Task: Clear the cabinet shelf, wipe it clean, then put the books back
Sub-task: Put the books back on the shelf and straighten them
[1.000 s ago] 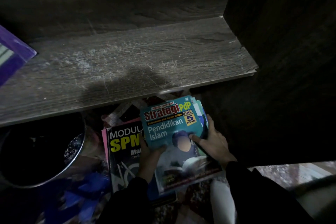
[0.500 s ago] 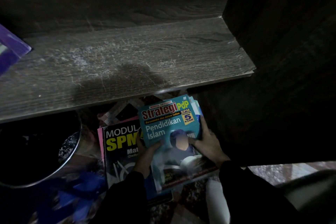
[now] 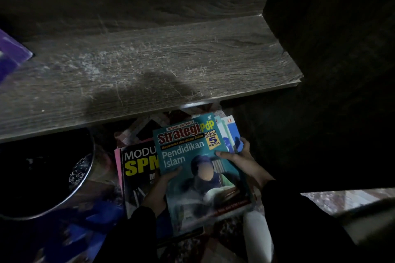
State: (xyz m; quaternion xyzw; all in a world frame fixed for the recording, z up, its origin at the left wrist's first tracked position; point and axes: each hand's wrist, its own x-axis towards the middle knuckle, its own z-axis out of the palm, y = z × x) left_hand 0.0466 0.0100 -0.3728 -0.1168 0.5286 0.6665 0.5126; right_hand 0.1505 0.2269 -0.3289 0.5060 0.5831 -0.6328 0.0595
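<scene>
The grey wooden cabinet shelf (image 3: 149, 66) is bare and streaked with dust, apart from a purple book's corner (image 3: 10, 53) at its left end. Below its front edge I hold a small stack of books topped by a teal "Strategi PdP Pendidikan Islam" book (image 3: 192, 168). My left hand (image 3: 162, 186) grips the stack's left edge, thumb on the cover. My right hand (image 3: 241, 160) grips the right edge, thumb on the cover and fingers round the blue books underneath. A black "Modul SPM" book (image 3: 139, 168) lies on the floor pile beneath.
A round metal-rimmed bin (image 3: 42, 173) stands under the shelf at the left. The dark cabinet side wall (image 3: 331, 70) rises at the right. More books and papers (image 3: 149, 128) lie on the floor below the shelf. Blue cloth-like stuff (image 3: 85, 220) sits beside the bin.
The stack has risen a little toward the shelf edge with both hands still on it. My right thumb has slid further up the cover.
</scene>
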